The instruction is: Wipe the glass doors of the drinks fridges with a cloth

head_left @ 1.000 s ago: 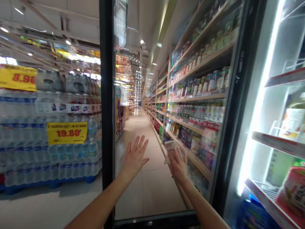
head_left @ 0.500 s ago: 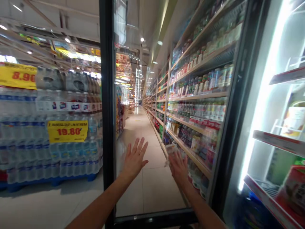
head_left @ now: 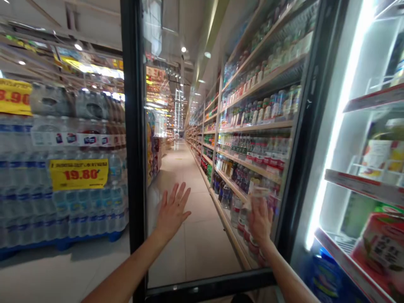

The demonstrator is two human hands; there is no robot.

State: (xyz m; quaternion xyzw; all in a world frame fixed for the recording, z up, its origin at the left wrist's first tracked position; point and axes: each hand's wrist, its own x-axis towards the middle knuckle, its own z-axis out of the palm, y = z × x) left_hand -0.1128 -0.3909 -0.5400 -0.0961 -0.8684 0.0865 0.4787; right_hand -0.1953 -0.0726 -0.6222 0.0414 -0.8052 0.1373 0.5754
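A black-framed glass door [head_left: 316, 101] of a lit cooler stands open in front of me. My left hand [head_left: 173, 210] lies flat against the glass pane [head_left: 195, 248], left of the middle, with its fingers spread and nothing in it. Toward the right side of the pane is my right hand [head_left: 260, 221], slightly blurred. Its fingers press a pale, crumpled cloth [head_left: 260, 192] to the glass; most of the cloth hides behind the fingers, and its material cannot be made out.
To the right are the cooler's shelves [head_left: 362, 185] with drink packs and a bright light strip [head_left: 336, 126]. Stacked water bottles [head_left: 82, 210] on a blue pallet [head_left: 63, 244] bear yellow price signs [head_left: 78, 174] at left. Bottle shelves [head_left: 255, 126] and an aisle appear in the glass.
My right hand has moved right across the pane with the cloth. The left hand stays against the glass. The whole view has shifted slightly, so the surroundings sit further left.
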